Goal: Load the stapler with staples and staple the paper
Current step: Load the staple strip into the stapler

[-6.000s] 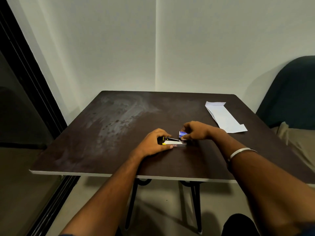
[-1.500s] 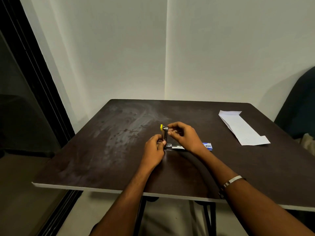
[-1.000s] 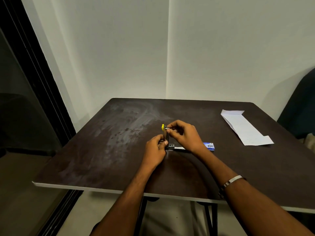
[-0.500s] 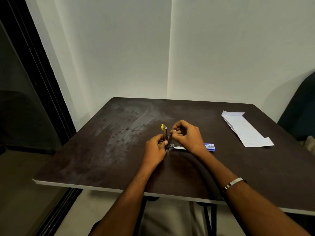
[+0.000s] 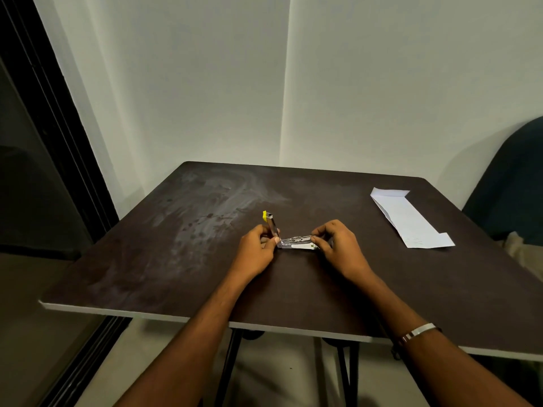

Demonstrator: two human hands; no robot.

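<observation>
Counting from my remote seat, I log two hands, one stapler, one sheet of paper, one table.

Item 1, stapler (image 5: 293,241): one, opened at its hinge, near the middle of the table and toward the near edge. Its metal base and staple channel lie flat on the tabletop, running left to right. Its top arm, one, stands tilted upward from the hinge, ending in a yellow tip (image 5: 265,215).

Item 2, left hand (image 5: 257,249): fingers curled round the raised top arm near the hinge, thumb against it, gripping it.

Item 3, right hand (image 5: 338,245): fingertips and thumb pinch the far right end of the flat base. I cannot tell whether any staples are between those fingers or in the channel.

Item 4, paper (image 5: 410,220): one white folded sheet, lying flat near the right edge of the table, well apart from the stapler and both hands.

Item 5, table (image 5: 147,259): one, dark brown top with pale smears on its left half, pale edge band, black legs below.

Item 6, bangle (image 5: 417,331): one, silver, on the right wrist.

Item 7, chair (image 5: 511,183): one, dark, partly visible beyond the right edge of the table.
</observation>
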